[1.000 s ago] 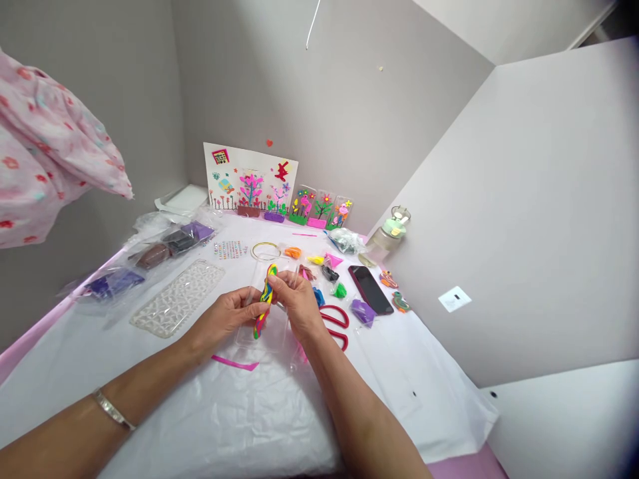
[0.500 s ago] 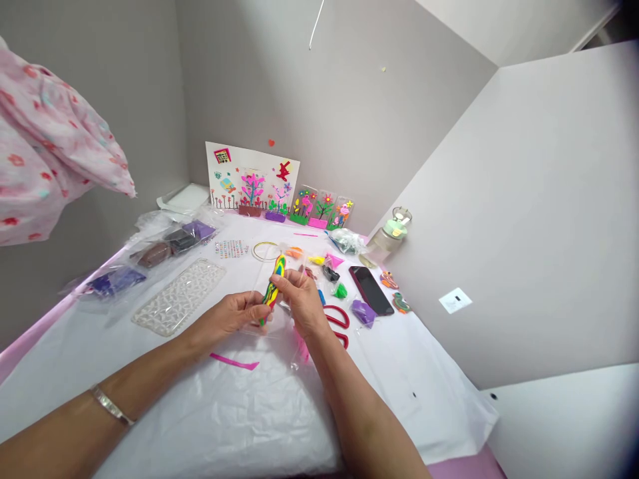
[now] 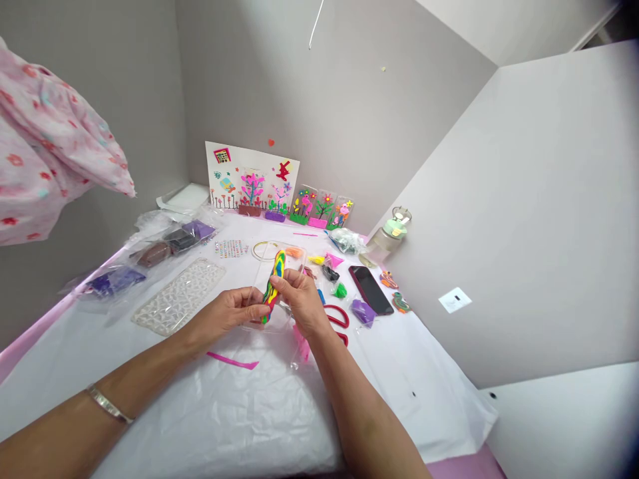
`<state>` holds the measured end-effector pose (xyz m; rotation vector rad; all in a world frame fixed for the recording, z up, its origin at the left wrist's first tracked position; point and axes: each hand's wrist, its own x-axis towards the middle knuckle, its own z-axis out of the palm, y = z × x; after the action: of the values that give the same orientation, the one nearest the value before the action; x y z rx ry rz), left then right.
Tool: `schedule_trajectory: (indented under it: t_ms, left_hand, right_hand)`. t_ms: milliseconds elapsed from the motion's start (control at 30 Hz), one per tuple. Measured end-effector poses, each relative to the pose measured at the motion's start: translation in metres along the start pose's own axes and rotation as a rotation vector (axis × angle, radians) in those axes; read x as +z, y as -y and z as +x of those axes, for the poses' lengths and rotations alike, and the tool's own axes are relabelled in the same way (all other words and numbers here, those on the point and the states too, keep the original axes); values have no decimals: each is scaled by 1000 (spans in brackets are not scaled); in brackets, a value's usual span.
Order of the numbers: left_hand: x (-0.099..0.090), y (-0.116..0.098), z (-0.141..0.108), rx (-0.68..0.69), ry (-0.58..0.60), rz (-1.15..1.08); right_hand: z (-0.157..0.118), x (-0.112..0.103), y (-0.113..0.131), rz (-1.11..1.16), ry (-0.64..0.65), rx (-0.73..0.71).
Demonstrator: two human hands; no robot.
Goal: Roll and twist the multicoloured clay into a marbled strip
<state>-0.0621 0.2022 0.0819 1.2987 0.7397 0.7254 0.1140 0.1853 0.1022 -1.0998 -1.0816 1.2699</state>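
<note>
A roll of multicoloured modelling clay (image 3: 274, 286), swirled yellow, blue, red and green, is held tilted between both hands. My left hand (image 3: 238, 311) pinches its lower end with thumb and fingers. Higher up, my right hand (image 3: 299, 296) grips it from the right, thumb on its face. Beneath the hands lies a clear phone case (image 3: 255, 273), partly hidden. Red-handled scissors (image 3: 339, 316) rest beside my right wrist, their blades mostly covered. A pink clay strip (image 3: 232, 361) lies in front of my left hand, and a pink bagged lump (image 3: 301, 342) is under my right forearm.
A patterned clear case (image 3: 180, 297) and bagged clay (image 3: 172, 245) lie left. Toward the right are a phone (image 3: 371, 290), purple clay (image 3: 363, 312), green clay (image 3: 340, 291) and a bottle (image 3: 384, 241). A decorated board (image 3: 252, 176) leans on the back wall; a floral cloth (image 3: 54, 146) hangs left.
The clay roll has turned slightly in my fingers, showing more of its broad swirled face. Both hands keep their hold in almost the same place.
</note>
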Motion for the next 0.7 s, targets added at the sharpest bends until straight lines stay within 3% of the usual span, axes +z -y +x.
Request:
schedule_trajectory:
  t_ms: [200, 400, 700]
  left_hand:
    - [-2, -6, 0, 36, -63, 28]
    - [-3, 3, 4, -8, -32, 33]
    - [-11, 5, 5, -11, 8, 18]
  right_hand:
    - [-3, 3, 6, -39, 94, 26]
    - [-3, 2, 1, -43, 36, 4]
    - [-1, 2, -3, -39, 51, -23]
